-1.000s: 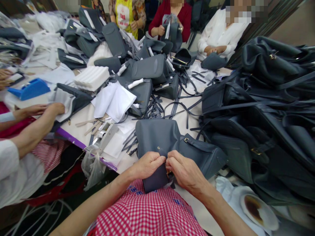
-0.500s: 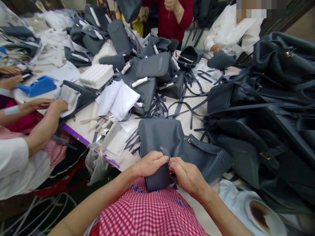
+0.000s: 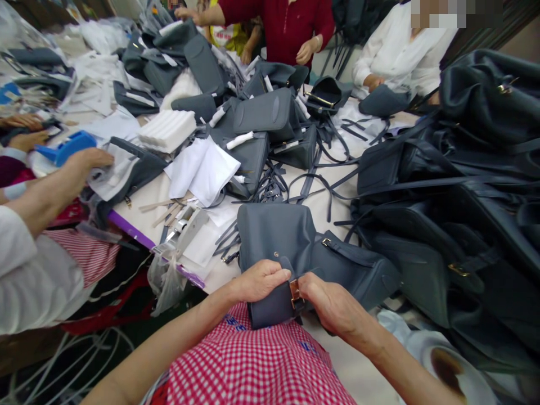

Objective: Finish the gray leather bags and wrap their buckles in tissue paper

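The hands have slid apart a bit, so a gold buckle [image 3: 295,291] now shows between them. Left hand [image 3: 258,281] pinches the bag [image 3: 278,233] flap, and right hand [image 3: 333,306] pinches by the buckle. The bag still sits under both hands at the desk [image 3: 145,197] edge.

A slate-grey leather bag [image 3: 291,247] lies flat at the table edge, its flap end bearing a coppery metal clasp [image 3: 295,291].

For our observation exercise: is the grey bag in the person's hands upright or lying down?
Lying down: the grey bag rests flat on the table, its near end gripped by left hand and right hand.
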A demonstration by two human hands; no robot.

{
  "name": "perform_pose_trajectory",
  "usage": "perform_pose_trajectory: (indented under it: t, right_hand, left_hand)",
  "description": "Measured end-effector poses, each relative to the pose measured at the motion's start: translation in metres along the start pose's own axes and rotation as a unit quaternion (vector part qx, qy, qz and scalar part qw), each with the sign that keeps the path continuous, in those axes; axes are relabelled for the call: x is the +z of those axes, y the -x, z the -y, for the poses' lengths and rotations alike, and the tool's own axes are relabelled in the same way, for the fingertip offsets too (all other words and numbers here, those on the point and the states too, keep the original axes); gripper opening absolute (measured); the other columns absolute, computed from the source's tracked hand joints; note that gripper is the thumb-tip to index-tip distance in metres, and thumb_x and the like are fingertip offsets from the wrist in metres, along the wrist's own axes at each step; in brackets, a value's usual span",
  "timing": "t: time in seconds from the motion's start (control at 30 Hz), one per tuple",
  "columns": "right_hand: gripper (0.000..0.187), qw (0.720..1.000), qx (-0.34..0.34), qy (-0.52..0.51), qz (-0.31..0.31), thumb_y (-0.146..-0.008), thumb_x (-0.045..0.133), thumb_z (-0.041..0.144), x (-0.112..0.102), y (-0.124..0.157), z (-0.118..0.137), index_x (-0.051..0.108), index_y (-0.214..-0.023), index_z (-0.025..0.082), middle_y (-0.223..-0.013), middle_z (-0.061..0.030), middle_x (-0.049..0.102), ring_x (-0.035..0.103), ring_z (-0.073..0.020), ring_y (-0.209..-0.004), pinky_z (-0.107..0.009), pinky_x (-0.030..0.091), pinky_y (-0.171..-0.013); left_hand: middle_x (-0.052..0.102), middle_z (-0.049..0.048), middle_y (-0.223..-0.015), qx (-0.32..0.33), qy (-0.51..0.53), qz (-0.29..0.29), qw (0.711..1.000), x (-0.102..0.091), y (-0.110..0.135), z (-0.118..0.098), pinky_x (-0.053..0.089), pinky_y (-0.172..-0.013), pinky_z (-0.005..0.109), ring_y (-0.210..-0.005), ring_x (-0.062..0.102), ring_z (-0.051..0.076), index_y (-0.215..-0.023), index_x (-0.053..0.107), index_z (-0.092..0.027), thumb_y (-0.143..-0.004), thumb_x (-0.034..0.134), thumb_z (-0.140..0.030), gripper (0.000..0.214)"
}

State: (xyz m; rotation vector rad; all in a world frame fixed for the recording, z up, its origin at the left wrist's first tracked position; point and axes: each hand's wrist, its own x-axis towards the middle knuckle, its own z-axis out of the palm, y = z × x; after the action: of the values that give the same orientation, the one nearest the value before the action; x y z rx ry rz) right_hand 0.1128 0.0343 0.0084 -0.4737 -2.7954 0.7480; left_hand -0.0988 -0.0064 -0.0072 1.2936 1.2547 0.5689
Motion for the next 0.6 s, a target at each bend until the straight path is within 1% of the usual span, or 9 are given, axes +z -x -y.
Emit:
perform_pose_trajectory:
  t: [0.1,0.2,0.27,0.37,0.43,0.5,0.53,0.6]
  right_hand:
    - [0.026,1.0,0.011,-0.007,-0.021,-0.085,0.032,0.0,0.007,0.005,-0.002,0.042,-0.088,0.023,-0.079,0.0018,0.053,0.051,-0.0122,-0.063,-0.022,0.038,-0.055]
    - [0.026,0.999,0.03,-0.007,-0.035,-0.085,0.032,0.0,0.014,0.013,-0.007,0.043,-0.087,0.024,-0.077,0.0018,0.053,0.051,-0.0124,-0.061,-0.022,0.039,-0.054]
    - [0.024,0.998,0.051,-0.003,-0.043,-0.088,0.032,0.003,0.016,0.022,-0.01,0.044,-0.086,0.024,-0.076,0.001,0.054,0.052,-0.0127,-0.062,-0.022,0.041,-0.055]
    - [0.021,0.993,0.107,-0.012,-0.039,-0.093,0.034,0.009,0.012,0.037,-0.012,0.046,-0.085,0.024,-0.074,0.0009,0.056,0.056,-0.0129,-0.061,-0.023,0.044,-0.057]
    - [0.013,0.986,0.156,-0.039,-0.045,-0.095,0.04,0.015,0.007,0.045,-0.008,0.049,-0.094,0.024,-0.072,0.0027,0.06,0.059,-0.0124,-0.058,-0.022,0.045,-0.056]
    - [0.01,0.977,0.186,-0.056,-0.084,-0.095,0.046,0.02,0.003,0.047,0.0,0.05,-0.103,0.025,-0.072,0.0035,0.063,0.062,-0.0124,-0.057,-0.021,0.046,-0.054]
    - [0.01,0.974,0.189,-0.058,-0.112,-0.095,0.048,0.021,0.002,0.045,0.004,0.052,-0.103,0.025,-0.073,0.003,0.064,0.063,-0.0126,-0.059,-0.021,0.047,-0.056]
    - [0.007,0.969,0.177,-0.06,-0.165,-0.094,0.049,0.021,0.002,0.035,0.011,0.055,-0.096,0.025,-0.078,0.0004,0.064,0.064,-0.014,-0.068,-0.022,0.048,-0.062]
  left_hand:
    - [0.033,-0.0053,-0.059,-0.007,0.01,-0.001,1.0,0.0,-0.001,0.002,0.026,-0.05,0.023,-0.055,0.032,0.01,-0.057,0.039,-0.018,-0.087,0.037,-0.047,0.042]
    - [0.034,-0.0053,-0.06,-0.016,0.032,-0.022,0.999,-0.002,-0.001,0.006,0.027,-0.051,0.024,-0.056,0.032,0.01,-0.058,0.041,-0.018,-0.086,0.039,-0.049,0.042]
    - [0.035,-0.0054,-0.06,-0.023,0.05,-0.034,0.998,-0.004,0.0,0.009,0.027,-0.051,0.024,-0.056,0.032,0.01,-0.059,0.042,-0.018,-0.085,0.04,-0.052,0.043]
    - [0.034,-0.0058,-0.058,-0.038,0.078,-0.048,0.995,-0.005,0.001,0.013,0.026,-0.049,0.023,-0.054,0.03,0.009,-0.058,0.04,-0.019,-0.083,0.041,-0.058,0.046]
    - [0.033,-0.0061,-0.057,-0.051,0.092,-0.057,0.993,-0.004,0.001,0.014,0.024,-0.048,0.023,-0.053,0.029,0.009,-0.058,0.038,-0.019,-0.081,0.042,-0.062,0.049]
    - [0.033,-0.006,-0.057,-0.055,0.094,-0.059,0.992,-0.003,0.002,0.014,0.024,-0.048,0.023,-0.053,0.029,0.009,-0.058,0.038,-0.019,-0.08,0.042,-0.063,0.05]
    - [0.034,-0.0059,-0.057,-0.053,0.09,-0.056,0.993,-0.002,0.002,0.013,0.024,-0.048,0.023,-0.053,0.029,0.009,-0.058,0.039,-0.019,-0.081,0.042,-0.063,0.05]
    - [0.034,-0.0056,-0.057,-0.041,0.083,-0.047,0.995,-0.001,0.002,0.011,0.025,-0.048,0.023,-0.053,0.029,0.009,-0.058,0.04,-0.019,-0.082,0.042,-0.062,0.05]
